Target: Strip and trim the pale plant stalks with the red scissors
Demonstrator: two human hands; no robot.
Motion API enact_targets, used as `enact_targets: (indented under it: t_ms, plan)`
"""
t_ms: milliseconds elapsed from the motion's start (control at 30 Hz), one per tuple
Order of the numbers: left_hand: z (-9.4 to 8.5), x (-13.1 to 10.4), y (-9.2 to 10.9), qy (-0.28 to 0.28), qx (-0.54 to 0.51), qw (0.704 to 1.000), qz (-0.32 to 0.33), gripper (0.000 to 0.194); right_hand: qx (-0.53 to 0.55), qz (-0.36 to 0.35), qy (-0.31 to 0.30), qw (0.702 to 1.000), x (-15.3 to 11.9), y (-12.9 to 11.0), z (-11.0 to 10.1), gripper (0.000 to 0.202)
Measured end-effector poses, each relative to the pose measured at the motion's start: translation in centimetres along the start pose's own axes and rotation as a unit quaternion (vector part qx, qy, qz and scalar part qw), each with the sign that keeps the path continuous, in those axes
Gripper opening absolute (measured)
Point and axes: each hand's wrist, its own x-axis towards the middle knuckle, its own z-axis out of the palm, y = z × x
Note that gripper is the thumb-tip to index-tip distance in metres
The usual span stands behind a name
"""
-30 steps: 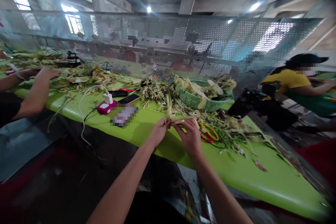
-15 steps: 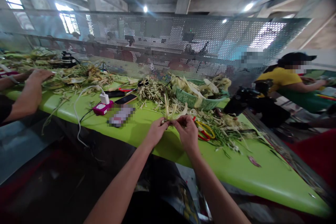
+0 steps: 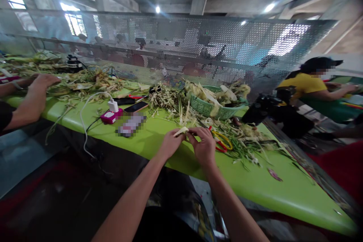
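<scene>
Over the front of the green table, my left hand [image 3: 171, 144] and my right hand [image 3: 205, 146] meet with pinched fingertips. Between them is a small bundle of pale husk strips [image 3: 181, 131], which look like corn husk. One strip lies folded flat across my left fingers, and others stick up beyond the hands. Fingers hide the spot where the strips join. Just right of my right hand lie scissors [image 3: 222, 141] with red and yellow handles, next to a heap of green and pale shreds [image 3: 246, 150].
A green basket [image 3: 208, 109] full of husk stands behind the hands, beside a pile of curled shreds [image 3: 163, 100]. To the left lie a phone [image 3: 136, 107], a blurred flat item [image 3: 131, 124] and a magenta power socket [image 3: 111, 116] with cable. Another person's hands [image 3: 42, 83] work far left.
One pale strip that stood up has been folded down across my left fingers. My right fingers have shifted slightly over the bundle, and both hands stay together.
</scene>
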Motion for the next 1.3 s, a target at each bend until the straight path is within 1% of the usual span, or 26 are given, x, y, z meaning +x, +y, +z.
enact_targets:
  t_ms: [67,100,200,267,367,467,567,667,800,833,900,967,1033,1100,1167,1233,1300]
  plan:
    - [0.0,-0.1,0.0,-0.012,0.044,0.999,0.021,0.013,-0.014,-0.015,-0.023,1.000,0.1,-0.2,-0.1,0.008]
    - [-0.1,-0.2,0.1,-0.019,0.061,0.997,0.034,0.013,-0.012,-0.007,-0.031,0.999,0.1,-0.2,-0.1,0.008]
    - [-0.1,-0.2,0.2,-0.037,0.091,0.993,0.068,0.012,0.034,0.057,-0.031,0.997,0.1,0.1,0.1,0.008]
    - [0.0,-0.3,0.3,-0.045,0.106,0.990,0.080,0.012,0.091,0.113,-0.021,0.989,0.2,0.5,0.3,0.014]
    - [0.0,-0.6,0.6,-0.043,0.112,0.989,0.091,0.013,0.207,0.193,-0.030,0.959,0.4,1.2,0.5,0.031]
    - [0.0,-0.9,0.9,-0.044,0.108,0.989,0.089,0.016,0.290,0.242,-0.069,0.923,0.6,1.6,0.4,0.045]
    - [0.0,-1.0,0.9,-0.042,0.101,0.990,0.090,0.017,0.315,0.256,-0.095,0.909,0.6,1.5,0.3,0.040]
    - [0.1,-0.7,0.8,-0.050,0.056,0.995,0.071,0.017,0.327,0.268,-0.077,0.903,0.7,1.2,0.2,0.030]
    - [0.0,-0.2,0.7,-0.070,-0.016,0.997,0.021,0.019,0.302,0.251,-0.010,0.920,1.2,0.9,0.0,0.025]
    - [0.0,-0.1,0.6,-0.069,-0.032,0.997,0.008,0.019,0.306,0.247,-0.004,0.920,1.3,0.8,-0.2,0.024]
    - [-0.2,0.0,0.4,-0.070,-0.070,0.995,-0.029,0.021,0.331,0.239,-0.011,0.913,1.6,0.6,-0.7,0.023]
    - [-0.3,0.1,0.2,-0.065,-0.110,0.989,-0.072,0.023,0.350,0.220,-0.043,0.910,1.8,0.2,-1.3,0.022]
    - [-0.3,0.1,0.1,-0.059,-0.144,0.983,-0.095,0.027,0.335,0.192,-0.098,0.917,2.0,-0.2,-1.9,0.024]
    - [-0.3,0.1,0.1,-0.057,-0.169,0.980,-0.092,0.030,0.280,0.156,-0.161,0.933,2.3,-0.6,-2.4,0.028]
    - [-0.2,0.1,0.1,-0.053,-0.174,0.980,-0.078,0.033,0.203,0.113,-0.208,0.950,2.7,-0.8,-2.8,0.026]
    - [-0.2,0.2,0.0,-0.046,-0.163,0.984,-0.063,0.035,0.133,0.066,-0.236,0.960,3.1,-0.8,-3.1,0.018]
    - [-0.2,0.3,-0.2,-0.048,-0.152,0.985,-0.059,0.037,0.077,0.020,-0.257,0.963,3.6,-0.8,-3.4,0.016]
